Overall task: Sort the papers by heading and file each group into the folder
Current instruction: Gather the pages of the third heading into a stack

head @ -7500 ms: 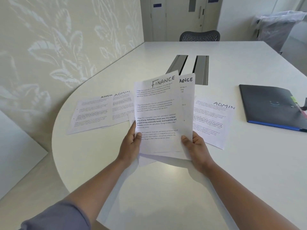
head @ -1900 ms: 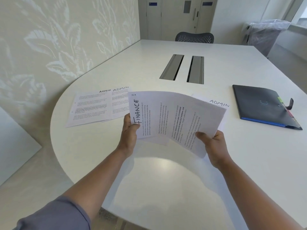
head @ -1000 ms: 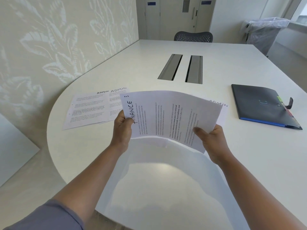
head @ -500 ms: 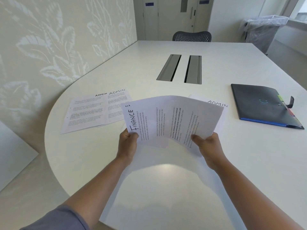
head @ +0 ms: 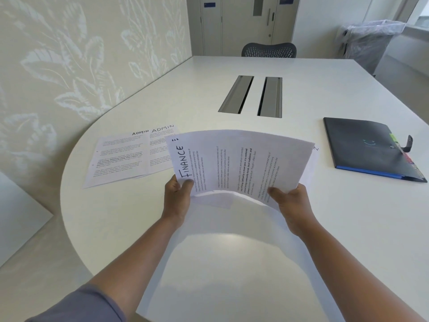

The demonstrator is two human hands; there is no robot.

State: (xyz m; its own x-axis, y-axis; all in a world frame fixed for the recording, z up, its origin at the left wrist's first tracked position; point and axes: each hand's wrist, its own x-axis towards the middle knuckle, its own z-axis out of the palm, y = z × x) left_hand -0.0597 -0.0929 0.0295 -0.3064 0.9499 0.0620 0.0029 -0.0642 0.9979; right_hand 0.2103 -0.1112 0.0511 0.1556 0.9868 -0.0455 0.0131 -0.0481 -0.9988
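Observation:
A stack of FINANCE papers [head: 236, 163] is held sideways above the white table [head: 232, 263], heading to the left, bowed upward in the middle. My left hand [head: 177, 196] pinches its near left corner. My right hand [head: 290, 203] grips its near right edge, thumb on top. Two overlapping ADMIN sheets [head: 125, 156] lie flat on the table to the left. Another ADMIN sheet [head: 312, 159] lies behind the held stack, almost fully hidden. The dark folder [head: 364, 147] with a blue edge and coloured tabs lies closed at the right.
Two metal cable slots [head: 251, 96] sit in the table's middle. A mesh chair [head: 269, 49] stands at the far end and a bagged bin [head: 371, 40] beyond at right. A patterned wall [head: 81, 66] borders the table's left side.
The FINANCE stack has gone from upright to sideways. In the last second both hands have shifted slightly with it; the papers stay bowed. Sheets and folder on the table have not moved.

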